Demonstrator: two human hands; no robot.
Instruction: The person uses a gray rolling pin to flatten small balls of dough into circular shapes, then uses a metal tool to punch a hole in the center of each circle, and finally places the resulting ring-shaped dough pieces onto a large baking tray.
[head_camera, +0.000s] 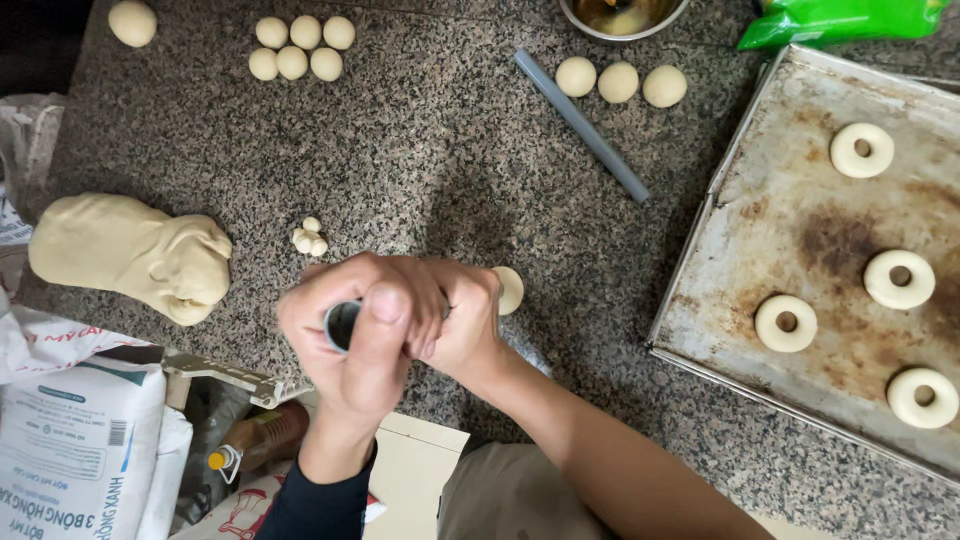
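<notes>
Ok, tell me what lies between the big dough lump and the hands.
In the head view, a small cluster of dough bits lies on the granite counter between the big dough lump and the left hand.

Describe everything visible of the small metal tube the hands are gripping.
The metal tube is a small, shiny, hollow cylinder with a thin rim; its open, dark end points left and toward the camera. It is lifted above the speckled stone counter. The left hand wraps around it, thumb over the top, and the right hand covers its far end, hiding most of its length.
</notes>
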